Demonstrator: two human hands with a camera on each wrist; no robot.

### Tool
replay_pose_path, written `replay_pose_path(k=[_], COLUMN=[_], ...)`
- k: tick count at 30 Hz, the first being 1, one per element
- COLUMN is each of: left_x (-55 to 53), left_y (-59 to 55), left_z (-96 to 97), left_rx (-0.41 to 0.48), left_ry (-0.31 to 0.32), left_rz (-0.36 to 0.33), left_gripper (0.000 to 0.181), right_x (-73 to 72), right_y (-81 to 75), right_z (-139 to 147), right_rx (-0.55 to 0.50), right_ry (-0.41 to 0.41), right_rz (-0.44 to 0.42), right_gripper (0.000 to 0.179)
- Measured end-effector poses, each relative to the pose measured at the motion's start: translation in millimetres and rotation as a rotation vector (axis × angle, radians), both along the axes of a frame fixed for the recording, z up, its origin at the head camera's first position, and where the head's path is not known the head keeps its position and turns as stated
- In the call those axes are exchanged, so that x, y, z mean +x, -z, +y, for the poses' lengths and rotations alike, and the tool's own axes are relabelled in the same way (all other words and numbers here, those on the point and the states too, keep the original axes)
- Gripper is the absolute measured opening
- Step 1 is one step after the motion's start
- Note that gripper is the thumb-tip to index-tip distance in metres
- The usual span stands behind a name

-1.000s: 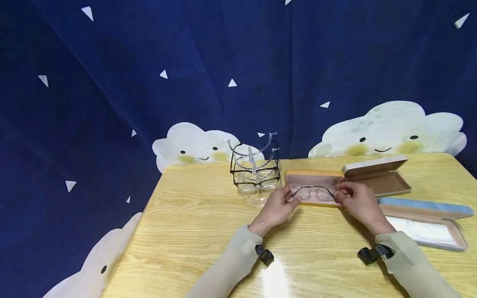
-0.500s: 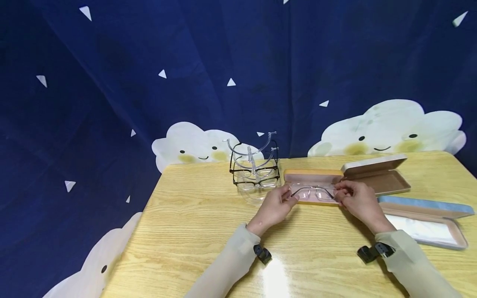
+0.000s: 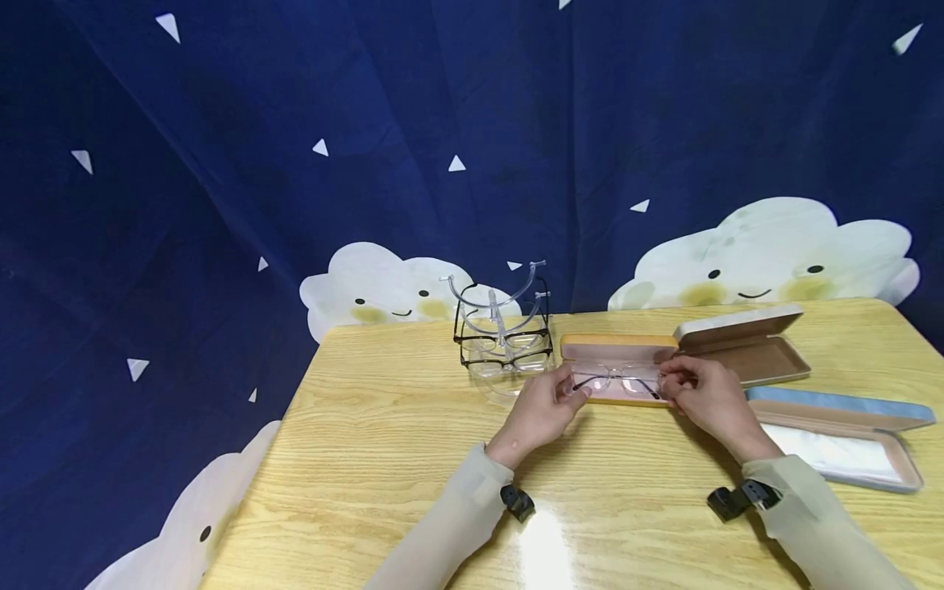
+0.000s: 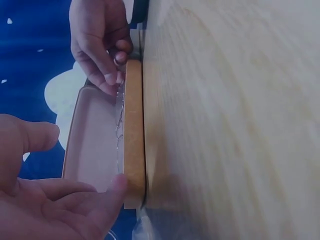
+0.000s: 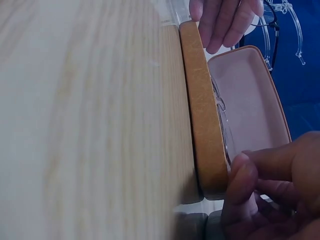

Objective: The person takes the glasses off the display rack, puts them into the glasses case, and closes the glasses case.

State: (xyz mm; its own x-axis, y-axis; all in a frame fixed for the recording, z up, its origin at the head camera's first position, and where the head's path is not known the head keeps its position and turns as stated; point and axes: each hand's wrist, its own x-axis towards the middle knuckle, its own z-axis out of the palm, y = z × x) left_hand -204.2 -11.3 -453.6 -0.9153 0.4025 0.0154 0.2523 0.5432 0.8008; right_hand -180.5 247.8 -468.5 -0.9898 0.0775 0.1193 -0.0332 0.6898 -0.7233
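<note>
A pair of thin-framed eyeglasses (image 3: 615,374) lies in the pink-lined tray of an open orange glasses case (image 3: 619,340). My right hand (image 3: 706,400) is at the case's right end, where thumb and forefinger pinch the end of the eyeglasses, as the right wrist view shows. At the left end, my left hand (image 3: 542,410) reaches in with its thumb spread apart from the fingers. In the left wrist view, a fingertip of the left hand (image 4: 60,200) touches the case's end beside the eyeglasses. The case's front wall (image 4: 134,130) hides the lower part of the frame.
Left of the orange case, a clear display stand (image 3: 492,307) holds two dark-framed eyeglasses (image 3: 509,363). An open grey-white case (image 3: 737,326) with a brown lining stands to the right. In front of that, an open blue case (image 3: 841,407) contains a white cloth (image 3: 833,455).
Within the case, the eyeglasses have shifted and tilted slightly. Both hands have stayed nearly where they were at its two ends.
</note>
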Motion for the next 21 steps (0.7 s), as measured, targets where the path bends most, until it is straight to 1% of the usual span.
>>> replay_pose_path(k=[5,7,10,15,17,21], left_x=[0.1,0.9,1.5,1.8,2.5,4.1], left_y=[-3.1,-5.5,-8.1,-9.2,-9.8,-10.3], left_z=[-3.1,-4.7,-6.6,-8.7,-9.4,-10.6], left_rx=[-0.018,-0.034,-0.046,-0.067,-0.079,-0.092], left_ry=[-0.007,-0.019,-0.018,0.001,0.002,0.002], left_rz=[-0.013,-0.009,0.019,0.069,0.066,0.017], left_gripper=[0.062,0.062,0.062,0.063,0.069,0.080], right_x=[1.2,1.8,2.4,3.2,3.3,2.9], right_y=[-0.2,-0.7,-2.2,-4.3,-4.8,-4.9], right_z=[-1,-1,-1,1,0,-3], right_rx=[-0.001,-0.006,-0.018,-0.031,-0.021,0.007], right_ry=[0.042,0.067,0.098,0.094,0.083,0.073], right_rz=[0.025,0.024,0.008,-0.012,-0.012,-0.006], right_gripper=[0.014,0.014,0.025,0.046,0.052,0.057])
